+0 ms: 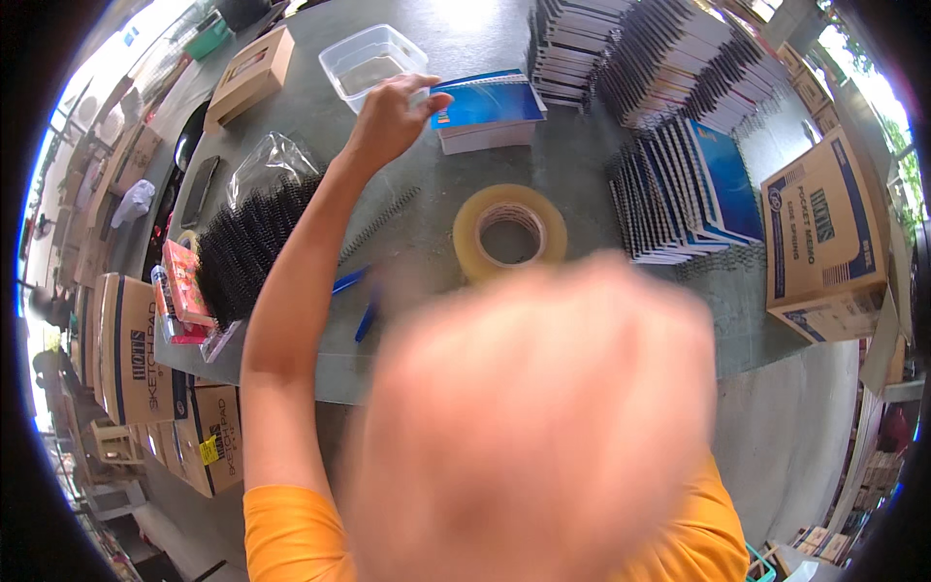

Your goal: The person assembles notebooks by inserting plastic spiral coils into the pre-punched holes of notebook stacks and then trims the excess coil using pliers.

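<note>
My left hand [390, 118] reaches to the far middle of the table, its thumb and forefinger closed at the left edge of a blue-covered notebook [485, 102]. This notebook lies on a block of white pages [490, 138]. Just behind my left hand is a clear plastic tub [335, 60]. My right hand [533, 417] is raised very close to the camera, large and smeared by motion; its fingers cannot be made out. Beyond it a roll of clear tape [468, 233] lies flat on the table.
Black binding coils [254, 238] are heaped at the left, with blue pens [366, 320] beside them. Bound blue notebooks [725, 179] and taller stacks of notebooks [669, 58] fill the right. Cardboard boxes [824, 238] stand at both sides; a plastic bag [272, 165] lies left.
</note>
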The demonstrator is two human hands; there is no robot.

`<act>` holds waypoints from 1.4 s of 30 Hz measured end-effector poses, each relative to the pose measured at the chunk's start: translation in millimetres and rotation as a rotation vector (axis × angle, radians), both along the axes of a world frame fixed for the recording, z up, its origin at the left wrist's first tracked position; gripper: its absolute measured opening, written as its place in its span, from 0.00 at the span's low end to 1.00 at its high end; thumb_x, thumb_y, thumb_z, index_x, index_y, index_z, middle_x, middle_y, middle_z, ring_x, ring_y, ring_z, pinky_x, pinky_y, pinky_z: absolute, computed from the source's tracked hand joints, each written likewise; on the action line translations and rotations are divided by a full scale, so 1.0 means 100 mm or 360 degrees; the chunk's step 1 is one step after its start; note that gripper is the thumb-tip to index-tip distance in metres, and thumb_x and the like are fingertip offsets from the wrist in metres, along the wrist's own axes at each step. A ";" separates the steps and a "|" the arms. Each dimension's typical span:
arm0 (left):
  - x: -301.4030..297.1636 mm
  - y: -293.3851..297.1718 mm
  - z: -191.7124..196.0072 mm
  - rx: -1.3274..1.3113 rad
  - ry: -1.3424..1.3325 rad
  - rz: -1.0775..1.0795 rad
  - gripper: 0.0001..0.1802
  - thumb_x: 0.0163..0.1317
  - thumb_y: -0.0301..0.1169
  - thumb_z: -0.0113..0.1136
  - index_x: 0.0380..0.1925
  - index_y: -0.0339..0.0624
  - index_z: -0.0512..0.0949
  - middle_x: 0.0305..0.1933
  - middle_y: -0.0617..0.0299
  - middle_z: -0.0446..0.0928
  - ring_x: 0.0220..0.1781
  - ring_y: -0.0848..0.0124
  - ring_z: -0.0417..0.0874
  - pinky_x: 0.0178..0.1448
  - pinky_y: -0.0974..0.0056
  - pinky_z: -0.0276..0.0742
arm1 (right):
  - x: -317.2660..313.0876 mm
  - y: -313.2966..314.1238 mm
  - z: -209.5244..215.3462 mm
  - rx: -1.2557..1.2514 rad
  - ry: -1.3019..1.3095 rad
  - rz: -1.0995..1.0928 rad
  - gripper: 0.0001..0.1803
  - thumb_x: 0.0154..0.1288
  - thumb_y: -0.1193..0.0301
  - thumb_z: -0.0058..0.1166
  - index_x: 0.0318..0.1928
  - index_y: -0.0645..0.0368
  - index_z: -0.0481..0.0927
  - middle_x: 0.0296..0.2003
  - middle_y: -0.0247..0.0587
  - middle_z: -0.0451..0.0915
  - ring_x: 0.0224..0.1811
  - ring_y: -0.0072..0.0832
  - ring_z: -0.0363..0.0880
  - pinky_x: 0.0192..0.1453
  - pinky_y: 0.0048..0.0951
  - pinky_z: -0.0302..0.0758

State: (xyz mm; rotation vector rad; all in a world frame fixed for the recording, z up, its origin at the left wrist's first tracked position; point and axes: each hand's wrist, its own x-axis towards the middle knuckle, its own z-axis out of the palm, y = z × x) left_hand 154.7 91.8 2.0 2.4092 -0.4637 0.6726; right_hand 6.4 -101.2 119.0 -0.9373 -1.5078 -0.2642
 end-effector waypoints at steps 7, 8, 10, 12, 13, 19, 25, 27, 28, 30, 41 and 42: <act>-0.89 -0.10 -0.40 -0.1237 0.0520 0.0228 0.08 0.63 0.28 0.56 0.38 0.38 0.80 0.30 0.67 0.78 0.29 0.81 0.74 0.35 0.74 0.72 | 1.74 0.11 -1.20 -0.1331 -0.0963 -0.1767 0.21 0.55 0.74 0.57 0.51 0.41 0.79 0.56 0.41 0.73 0.48 0.39 0.77 0.48 0.31 0.77; -0.94 -0.15 -0.55 -0.1278 0.0539 0.0235 0.08 0.63 0.27 0.56 0.38 0.38 0.80 0.30 0.67 0.78 0.29 0.81 0.74 0.34 0.73 0.72 | 1.83 0.20 -1.30 -0.1374 -0.1063 -0.1785 0.23 0.55 0.74 0.56 0.52 0.40 0.77 0.58 0.40 0.70 0.51 0.40 0.76 0.50 0.33 0.77; -1.00 -0.18 -0.81 -0.1318 0.0576 0.0259 0.08 0.61 0.25 0.55 0.39 0.37 0.80 0.30 0.67 0.78 0.29 0.81 0.74 0.34 0.73 0.72 | 1.92 0.35 -1.30 -0.1581 -0.1075 -0.1718 0.24 0.56 0.75 0.54 0.54 0.39 0.76 0.61 0.39 0.67 0.53 0.43 0.74 0.53 0.35 0.76; -1.05 -0.18 -0.94 -0.1312 0.0604 0.0285 0.09 0.60 0.22 0.54 0.39 0.37 0.80 0.30 0.67 0.78 0.29 0.81 0.74 0.33 0.74 0.71 | 1.95 0.44 -1.17 -0.1901 -0.0897 -0.1550 0.24 0.58 0.74 0.50 0.56 0.38 0.75 0.61 0.39 0.65 0.53 0.46 0.74 0.54 0.38 0.75; -1.07 -0.18 -0.96 -0.1307 0.0608 0.0312 0.09 0.59 0.21 0.54 0.39 0.37 0.80 0.30 0.67 0.78 0.29 0.81 0.74 0.34 0.74 0.72 | 1.89 0.48 -0.98 -0.2067 -0.0686 -0.1439 0.25 0.56 0.77 0.53 0.55 0.39 0.75 0.58 0.41 0.70 0.54 0.43 0.73 0.57 0.39 0.72; -1.16 -0.24 -0.85 -0.1217 0.0610 0.0310 0.10 0.57 0.20 0.56 0.39 0.37 0.80 0.30 0.63 0.81 0.31 0.81 0.78 0.36 0.72 0.74 | 2.19 0.53 -0.79 -0.2119 -0.0437 -0.0970 0.15 0.51 0.78 0.58 0.40 0.54 0.74 0.41 0.43 0.74 0.47 0.42 0.74 0.47 0.40 0.71; -1.17 -0.22 -0.87 -0.1171 0.0639 0.0300 0.09 0.59 0.24 0.58 0.39 0.38 0.81 0.31 0.64 0.82 0.34 0.82 0.79 0.38 0.74 0.74 | 2.41 0.50 -0.83 -0.2104 -0.0402 -0.0841 0.16 0.48 0.77 0.61 0.38 0.55 0.71 0.37 0.42 0.73 0.45 0.42 0.72 0.48 0.40 0.68; -1.18 -0.21 -0.82 -0.1120 0.0629 0.0316 0.09 0.59 0.23 0.58 0.39 0.38 0.80 0.32 0.63 0.82 0.34 0.81 0.79 0.38 0.73 0.74 | 2.43 0.49 -0.84 -0.2103 -0.0277 -0.0844 0.16 0.48 0.77 0.61 0.38 0.55 0.71 0.37 0.41 0.73 0.46 0.42 0.71 0.49 0.39 0.68; -1.19 -0.21 -0.83 -0.1128 0.0619 0.0310 0.09 0.59 0.23 0.58 0.40 0.38 0.80 0.32 0.63 0.82 0.34 0.81 0.79 0.38 0.73 0.75 | 2.43 0.50 -0.84 -0.2105 -0.0342 -0.0848 0.17 0.48 0.77 0.61 0.39 0.55 0.70 0.37 0.41 0.73 0.46 0.42 0.71 0.49 0.39 0.68; -1.19 -0.22 -0.88 -0.1143 0.0605 0.0297 0.09 0.59 0.22 0.58 0.40 0.37 0.80 0.32 0.62 0.82 0.34 0.81 0.80 0.39 0.73 0.75 | 2.39 0.52 -0.83 -0.2110 -0.0468 -0.0855 0.17 0.49 0.78 0.61 0.39 0.55 0.70 0.38 0.41 0.73 0.48 0.41 0.71 0.50 0.39 0.68; -1.21 -0.21 -0.86 -0.1093 0.0544 0.0249 0.08 0.58 0.22 0.58 0.39 0.37 0.80 0.33 0.61 0.82 0.34 0.80 0.80 0.38 0.73 0.75 | 2.38 0.45 -0.80 -0.2143 -0.0367 -0.0855 0.17 0.52 0.82 0.51 0.45 0.55 0.73 0.44 0.44 0.73 0.52 0.43 0.70 0.55 0.38 0.67; -1.22 -0.21 -0.87 -0.1081 0.0543 0.0250 0.08 0.58 0.22 0.58 0.39 0.37 0.80 0.33 0.61 0.82 0.34 0.80 0.80 0.38 0.73 0.75 | 2.37 0.43 -0.79 -0.2095 -0.0381 -0.0852 0.17 0.53 0.82 0.50 0.44 0.56 0.74 0.45 0.44 0.73 0.53 0.43 0.70 0.55 0.38 0.68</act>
